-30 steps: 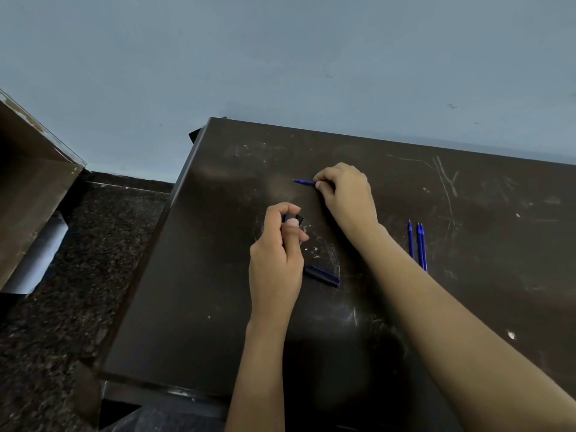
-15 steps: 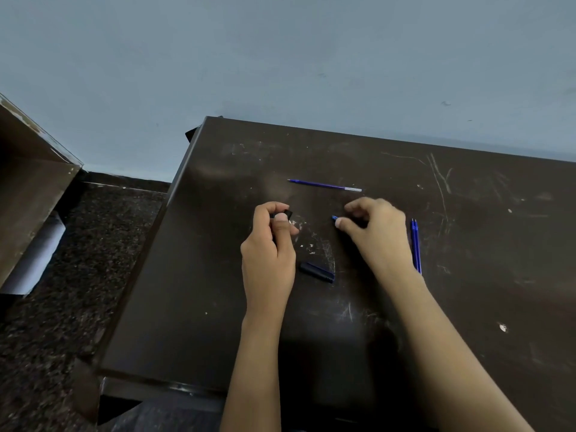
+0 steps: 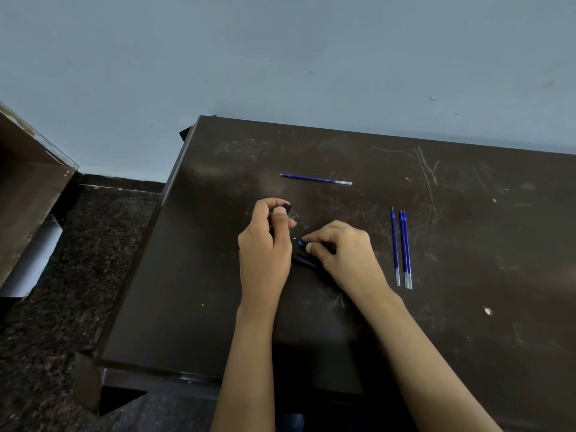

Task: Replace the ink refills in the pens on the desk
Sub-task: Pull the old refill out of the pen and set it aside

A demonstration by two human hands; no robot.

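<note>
1. Where the left hand (image 3: 265,244) is curled, a dark pen barrel (image 3: 286,209) is gripped between thumb and fingers (image 3: 265,204); it is judged light, stiff, smooth plastic, best held mid-body.
2. A small blue part (image 3: 300,243) is pinched by the right hand (image 3: 343,251), just beside a dark part (image 3: 304,260) lying on the scratched tabletop (image 3: 218,275).
3. One refill (image 3: 314,179) is laid farther back; thin and likely bendable, it is best taken near its middle.
4. Three refills (image 3: 402,247) are laid parallel at the right.
</note>
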